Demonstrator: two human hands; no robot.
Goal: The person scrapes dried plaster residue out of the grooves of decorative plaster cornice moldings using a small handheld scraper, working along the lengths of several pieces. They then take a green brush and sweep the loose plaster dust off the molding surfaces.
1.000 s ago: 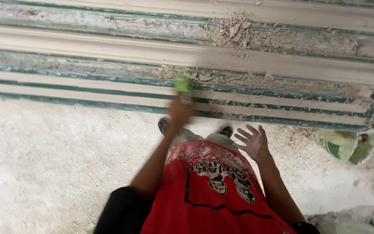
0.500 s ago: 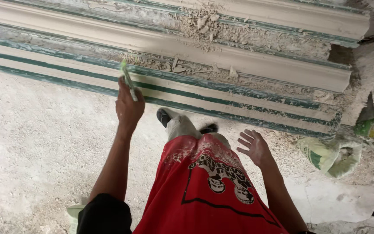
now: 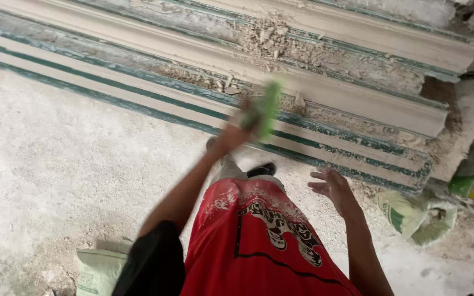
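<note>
Looking down from a head-worn camera, a person in red printed shorts [image 3: 259, 246] stands on a dusty pale floor [image 3: 56, 164] before long plaster mouldings.

The left hand [image 3: 236, 133] is raised in front of the body, its fingers closed around the lower end of a green tool [image 3: 264, 109]. The tool is blurred, so its exact kind cannot be told; it looks like a slim, light object, probably plastic-handled and stiff, easily carried in one hand. Held at its near end, as here, it leaves the far end free over the mouldings. Dust on everything may make the grip a little slippery.

The right hand [image 3: 333, 189] hangs empty at hip height, to the right, fingers spread apart and touching nothing.

Beyond the hands, cream mouldings [image 3: 325, 93] with green-painted edges run from far left to near right, side by side; about four long strips can be counted. They look rigid but brittle, judging from the crumbled plaster debris [image 3: 272, 35] heaped on one of them.

One green tool is visible. Two pale green sacks show: one at the right [image 3: 418, 216], one near the left leg [image 3: 97, 271]. One dark shoe [image 3: 263, 169] peeks out below the shorts.
</note>
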